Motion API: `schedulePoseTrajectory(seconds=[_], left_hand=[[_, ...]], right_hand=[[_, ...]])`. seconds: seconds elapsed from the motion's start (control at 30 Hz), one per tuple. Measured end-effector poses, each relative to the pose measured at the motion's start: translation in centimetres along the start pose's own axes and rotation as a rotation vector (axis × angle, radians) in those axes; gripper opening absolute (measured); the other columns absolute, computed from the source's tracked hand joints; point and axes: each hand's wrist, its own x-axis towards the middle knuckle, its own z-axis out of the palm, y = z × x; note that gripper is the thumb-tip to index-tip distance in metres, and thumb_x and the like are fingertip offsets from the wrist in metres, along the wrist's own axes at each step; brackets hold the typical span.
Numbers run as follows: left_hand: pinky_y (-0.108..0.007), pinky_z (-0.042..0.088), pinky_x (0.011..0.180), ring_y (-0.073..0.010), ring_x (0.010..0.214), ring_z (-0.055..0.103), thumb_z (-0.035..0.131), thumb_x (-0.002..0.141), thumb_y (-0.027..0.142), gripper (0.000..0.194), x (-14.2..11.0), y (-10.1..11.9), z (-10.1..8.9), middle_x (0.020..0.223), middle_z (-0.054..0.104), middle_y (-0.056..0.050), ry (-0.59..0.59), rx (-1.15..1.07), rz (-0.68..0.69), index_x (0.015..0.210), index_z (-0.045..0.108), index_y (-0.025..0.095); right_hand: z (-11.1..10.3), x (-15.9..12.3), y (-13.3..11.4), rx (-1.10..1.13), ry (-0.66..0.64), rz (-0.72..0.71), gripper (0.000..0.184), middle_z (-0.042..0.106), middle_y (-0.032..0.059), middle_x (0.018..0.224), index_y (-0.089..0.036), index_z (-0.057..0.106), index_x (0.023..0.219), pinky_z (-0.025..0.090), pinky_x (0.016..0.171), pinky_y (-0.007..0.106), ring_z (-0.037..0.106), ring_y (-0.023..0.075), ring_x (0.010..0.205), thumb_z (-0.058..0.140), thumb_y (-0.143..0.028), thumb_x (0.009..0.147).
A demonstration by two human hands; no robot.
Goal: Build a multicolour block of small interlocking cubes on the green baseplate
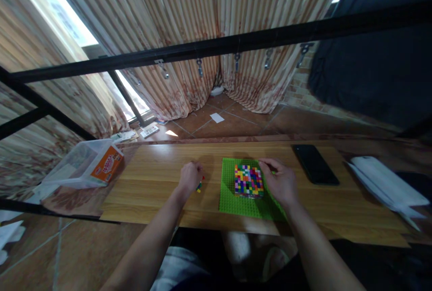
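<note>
A green studded baseplate (227,192) lies on the wooden table. On it stands a block built of small multicoloured toy bricks (249,181), several layers high. My right hand (281,182) is over the plate's right side, its thumb and index finger pinched near the block's far right corner. Whatever lies between those fingertips is too small to make out. To the left of the plate, my left hand (191,176) rests low over the table with its fingers curled in. Beside it are a few loose bricks (199,186), partly hidden by the hand. I cannot see what the curled fingers hold.
A black phone (314,164) lies on the table's right part. At the left is a clear plastic bin (81,160) with an orange label. White papers (384,183) sit at the far right. A black metal bar (202,49) crosses beyond the table (151,165), before the curtains.
</note>
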Motion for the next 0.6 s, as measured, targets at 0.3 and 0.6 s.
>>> schedulePoseTrajectory(seconds=[0.3,0.6], left_hand=[[-0.027,0.049,0.074,-0.0143,0.075,0.063,0.068,0.068,0.023,0.020,-1.5,3.1,-0.7,0.080,0.070,-0.003,0.014,-1.167,-0.032,0.087,0.070,0.015],[-0.024,0.049,0.071,-0.0106,0.068,0.064,0.083,0.056,0.020,0.030,-3.8,7.4,-0.6,0.072,0.069,-0.001,-0.316,-1.735,-0.202,0.082,0.069,0.013]], right_hand=[[0.7,-0.9,-1.9,0.141,-0.010,-0.112,0.022,0.070,0.0059,0.092,-0.021,0.071,0.092,0.050,0.080,0.033,0.064,0.0193,0.087,0.055,-0.035,0.086],[1.5,-2.6,-3.7,0.177,-0.179,-0.294,0.018,0.068,0.0042,0.097,-0.027,0.070,0.099,0.052,0.082,0.033,0.064,0.0175,0.093,0.058,-0.028,0.086]])
